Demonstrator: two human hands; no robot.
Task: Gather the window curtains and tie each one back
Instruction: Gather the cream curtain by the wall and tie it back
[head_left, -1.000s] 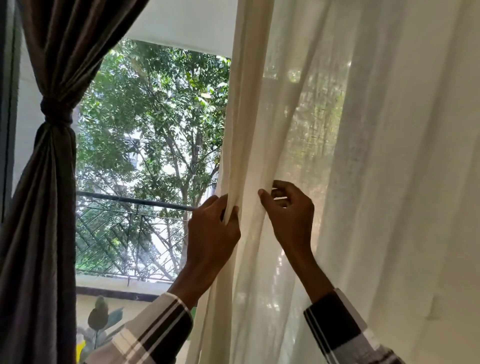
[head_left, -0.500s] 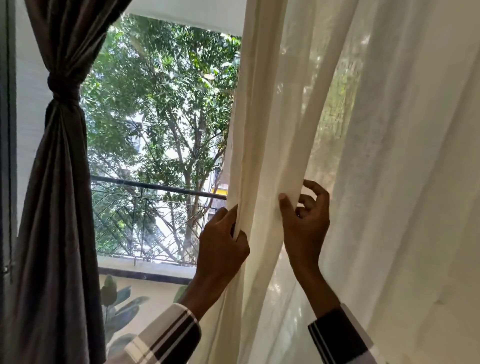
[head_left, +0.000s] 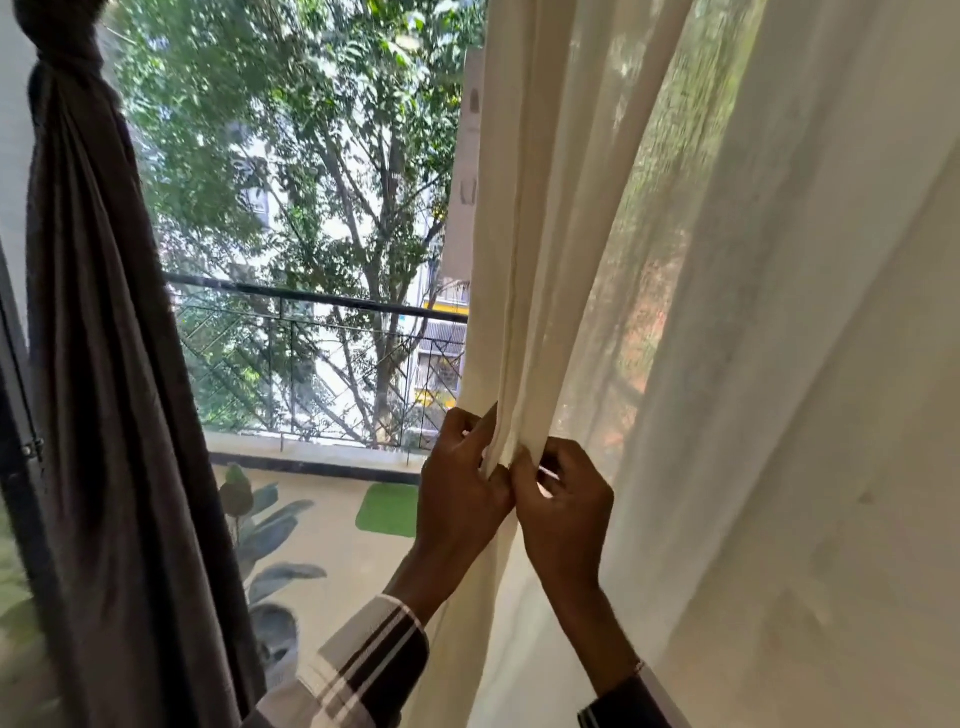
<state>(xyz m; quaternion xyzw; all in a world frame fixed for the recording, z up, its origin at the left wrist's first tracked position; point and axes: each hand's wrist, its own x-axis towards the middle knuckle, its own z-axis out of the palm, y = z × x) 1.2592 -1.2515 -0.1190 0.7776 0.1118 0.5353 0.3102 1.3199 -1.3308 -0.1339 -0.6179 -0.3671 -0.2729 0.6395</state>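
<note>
cream sheer curtain (head_left: 727, 312) hangs right of the window; the left hand (head_left: 460, 499) and right hand (head_left: 563, 512), touching, pinch its gathered leading folds. the dark brown curtain (head_left: 104, 364) hangs knotted at far left.

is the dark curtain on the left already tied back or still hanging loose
Tied back. The dark curtain is cinched into a knot near the top left, and its fabric hangs bunched in a narrow column beside the window frame.
</note>
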